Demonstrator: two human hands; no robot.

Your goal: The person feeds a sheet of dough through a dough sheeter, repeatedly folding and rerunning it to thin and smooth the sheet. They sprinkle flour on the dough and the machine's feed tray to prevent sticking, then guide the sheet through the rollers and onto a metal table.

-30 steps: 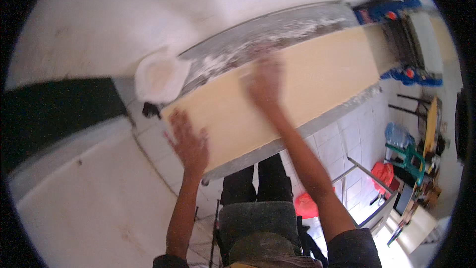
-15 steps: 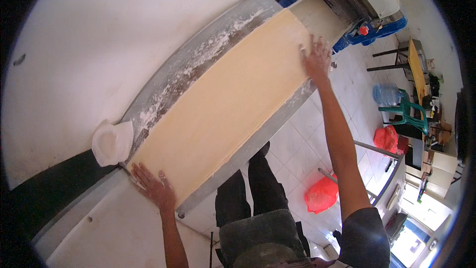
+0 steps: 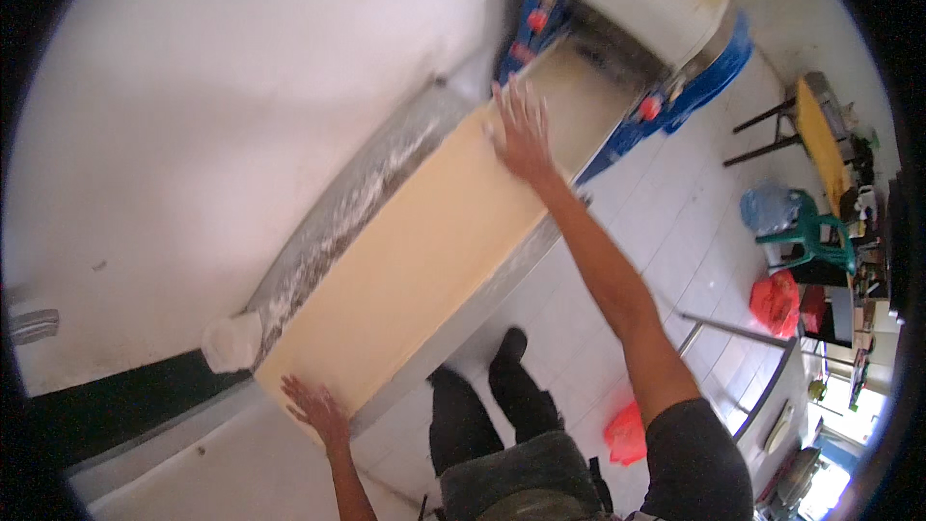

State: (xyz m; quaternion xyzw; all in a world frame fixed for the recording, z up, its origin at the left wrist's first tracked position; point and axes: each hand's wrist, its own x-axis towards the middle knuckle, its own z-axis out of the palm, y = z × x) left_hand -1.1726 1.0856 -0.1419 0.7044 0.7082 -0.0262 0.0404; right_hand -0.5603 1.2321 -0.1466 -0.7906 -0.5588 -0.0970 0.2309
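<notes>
A long, pale yellow sheet of dough (image 3: 415, 241) lies flat along a grey metal worktable (image 3: 516, 275) dusted with flour. On the sheet's near left end rests my left hand (image 3: 316, 410), fingers spread and palm down. My right hand (image 3: 523, 135) is at the far end, beside the machine, with its fingers stretched out over the dough's edge. Both hands look floury, and neither grips anything. Past the far end stands a blue-framed roller machine (image 3: 719, 77) with red knobs and a pale feed plate (image 3: 579, 101).
A white container (image 3: 232, 342) sits at the table's left end, against the white wall (image 3: 241, 116). To the right are tiled floor, a green chair (image 3: 820, 236) with a large water bottle (image 3: 769, 207), red plastic bags (image 3: 627, 432), and a metal-legged table (image 3: 772, 415).
My right hand has gone from the sheet's right edge to its far end. My left hand lies a little further onto the near end. The view has shifted, showing more of the machine.
</notes>
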